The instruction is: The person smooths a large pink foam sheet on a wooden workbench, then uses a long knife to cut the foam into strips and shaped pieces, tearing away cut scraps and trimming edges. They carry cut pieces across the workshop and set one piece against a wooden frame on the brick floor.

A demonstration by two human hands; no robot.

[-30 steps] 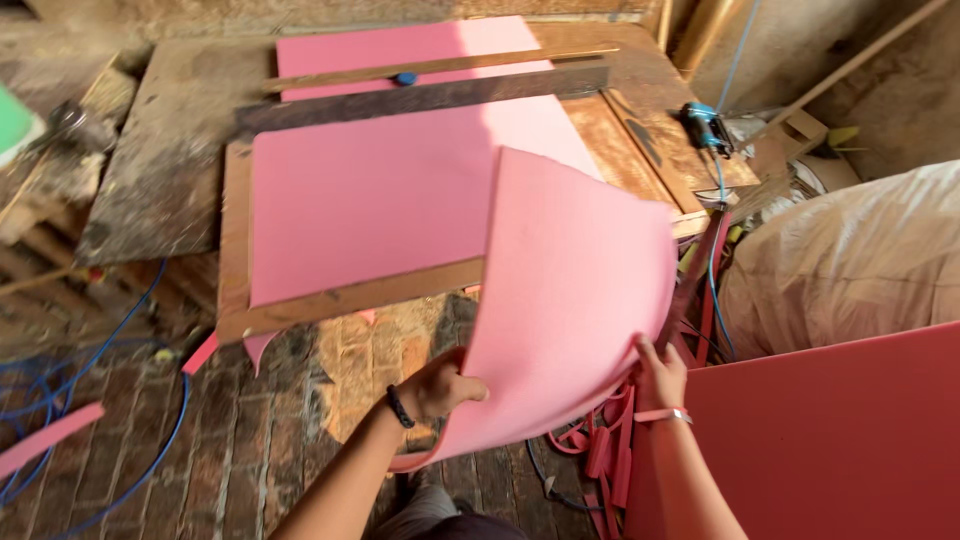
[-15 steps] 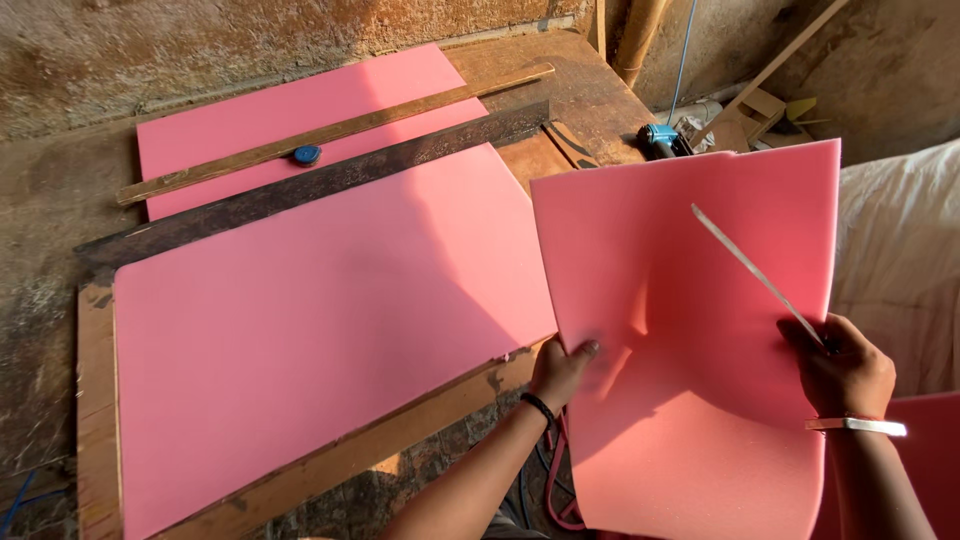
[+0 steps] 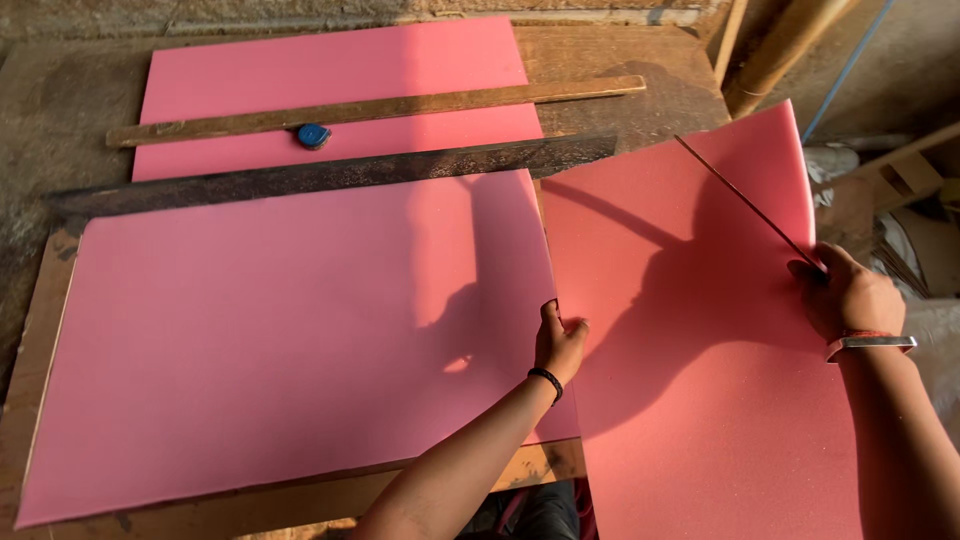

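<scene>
I hold a loose pink foam sheet (image 3: 700,380) up over the right end of the workbench. My left hand (image 3: 558,342) pinches its left edge. My right hand (image 3: 848,295) grips its right edge together with a long thin blade (image 3: 745,202) that lies slanted across the sheet's upper part. A bigger pink foam sheet (image 3: 290,330) lies flat on a wooden board (image 3: 30,330) to the left, touching the held sheet's left edge.
A dark metal straightedge (image 3: 330,172) crosses the bench above the flat sheet. Behind it a wooden batten (image 3: 380,108) and a small blue tape measure (image 3: 313,135) rest on another pink sheet (image 3: 330,65). Wooden poles (image 3: 780,45) lean at the upper right.
The view has tilted down onto the bench. The held sheet has come lower and flatter, closer to the flat sheet. Both hands keep their hold on its edges.
</scene>
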